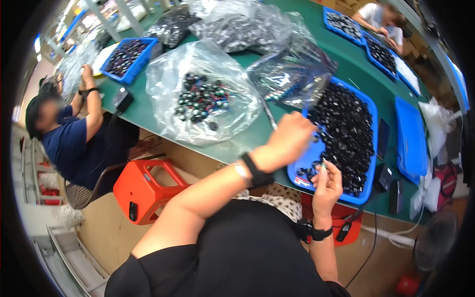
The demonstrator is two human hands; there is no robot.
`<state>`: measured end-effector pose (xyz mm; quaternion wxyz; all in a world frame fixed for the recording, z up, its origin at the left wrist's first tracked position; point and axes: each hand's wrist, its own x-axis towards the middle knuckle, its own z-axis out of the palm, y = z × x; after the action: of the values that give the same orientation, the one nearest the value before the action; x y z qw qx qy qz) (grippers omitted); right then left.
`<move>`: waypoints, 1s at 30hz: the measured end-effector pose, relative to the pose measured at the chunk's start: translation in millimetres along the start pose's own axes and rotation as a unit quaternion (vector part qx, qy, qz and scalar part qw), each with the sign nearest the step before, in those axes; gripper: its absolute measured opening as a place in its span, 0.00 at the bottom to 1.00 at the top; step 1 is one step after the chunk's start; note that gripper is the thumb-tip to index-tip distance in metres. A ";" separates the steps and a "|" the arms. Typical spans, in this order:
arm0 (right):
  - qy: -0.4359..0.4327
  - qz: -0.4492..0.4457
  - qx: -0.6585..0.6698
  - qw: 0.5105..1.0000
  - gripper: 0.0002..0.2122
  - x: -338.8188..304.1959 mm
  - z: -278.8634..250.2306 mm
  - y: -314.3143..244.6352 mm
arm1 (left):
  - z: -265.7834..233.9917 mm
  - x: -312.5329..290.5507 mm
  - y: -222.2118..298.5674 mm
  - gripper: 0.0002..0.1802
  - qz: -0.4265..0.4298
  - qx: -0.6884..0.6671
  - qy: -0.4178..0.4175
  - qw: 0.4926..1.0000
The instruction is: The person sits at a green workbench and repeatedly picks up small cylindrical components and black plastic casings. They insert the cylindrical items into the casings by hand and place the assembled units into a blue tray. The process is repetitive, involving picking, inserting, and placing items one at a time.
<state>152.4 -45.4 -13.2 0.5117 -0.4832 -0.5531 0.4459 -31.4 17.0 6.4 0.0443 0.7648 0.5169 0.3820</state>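
Note:
My left hand point(293, 138) is over the near left part of a blue tray point(372, 111), its fingers curled downward and blurred by motion. Whether it holds anything cannot be made out. My right hand point(327, 188) is raised at the tray's near edge, thumb and fingertips pinched on a small greenish part point(323, 165), too small to name. Many small black plastic pieces point(344, 128) fill most of the tray. A few more lie apart on its bare blue bottom, between my hands.
Left of the tray, an open clear plastic bag point(166, 94) holds small dark round parts with coloured wires point(200, 99). More filled bags point(237, 24) lie behind. Blue trays point(410, 138) stand on the right. A person point(74, 133) sits left, beyond an orange stool point(143, 190); another person point(383, 24) works at far right.

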 end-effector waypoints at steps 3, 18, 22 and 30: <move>0.008 0.005 -0.011 1.000 0.10 -4.4 -3.9 1.0 | 45.6 11.7 7.1 0.05 0.038 0.190 -0.071 0.979; -0.031 0.038 0.071 0.996 0.13 13.2 -15.3 4.0 | 36.0 -22.9 24.7 0.13 -0.153 -0.312 0.045 0.937; -0.053 0.059 0.099 0.992 0.11 12.5 -8.7 -0.5 | 20.1 -46.9 20.3 0.21 -0.304 -0.484 -0.085 0.816; -0.094 0.079 0.115 0.986 0.07 13.9 3.9 -17.9 | -20.9 -60.1 35.4 0.20 -0.359 -0.580 -0.065 0.728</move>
<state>147.1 -34.1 6.1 0.4726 -0.4189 -0.5039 0.5894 -28.2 -55.8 5.2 0.6467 0.3705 0.4270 0.5121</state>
